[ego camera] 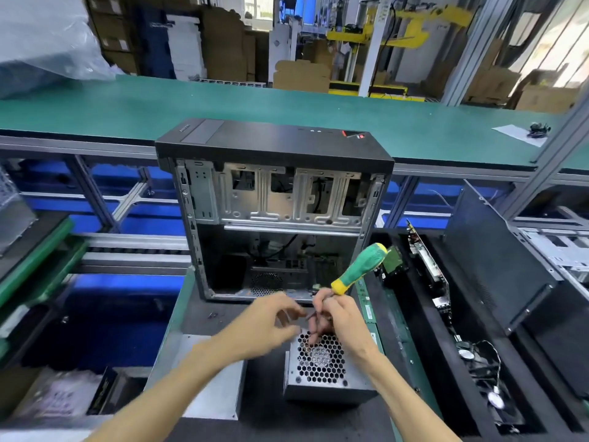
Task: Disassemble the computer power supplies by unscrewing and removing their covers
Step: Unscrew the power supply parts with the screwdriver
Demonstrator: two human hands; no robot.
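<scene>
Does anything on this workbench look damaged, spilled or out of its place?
Nothing is spilled or clearly damaged. The power supply sits flat on the mat with its cover on. The right hand holds the screwdriver low on its shaft, handle up. The computer case stands open behind, which suits disassembly.

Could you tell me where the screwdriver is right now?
In the head view, right of centre: the right hand grips the screwdriver above the power supply.

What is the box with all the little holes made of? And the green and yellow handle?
The power supply looks like bare sheet metal: grey, dull shine, punched honeycomb holes. The screwdriver handle, gripped by the right hand, looks like plastic or rubber: bright solid colours, smooth rounded shape.
</scene>
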